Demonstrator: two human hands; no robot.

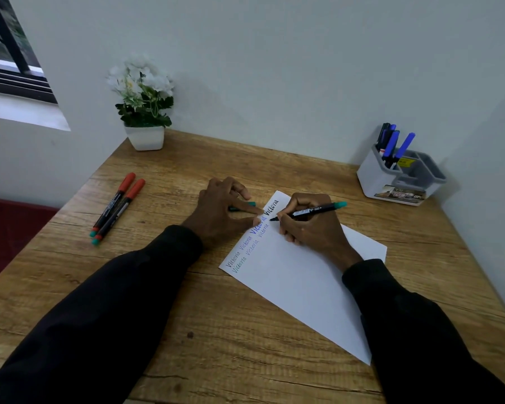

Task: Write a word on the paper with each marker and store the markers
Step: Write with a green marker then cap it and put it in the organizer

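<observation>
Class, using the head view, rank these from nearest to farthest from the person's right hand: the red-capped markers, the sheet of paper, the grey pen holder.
1. sheet of paper: directly under the right hand.
2. grey pen holder: back right, by the wall.
3. red-capped markers: far left of the desk.

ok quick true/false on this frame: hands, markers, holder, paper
1. The right hand holds a marker with its tip at the paper. True.
2. The two red-capped markers stand in the holder. False: they lie on the desk, left of the paper.
3. The left hand has its fingertips on the paper's edge. True.
4. The paper is blank. False: "Victoria" is written on it several times.
5. The holder has blue markers in it. True.
</observation>
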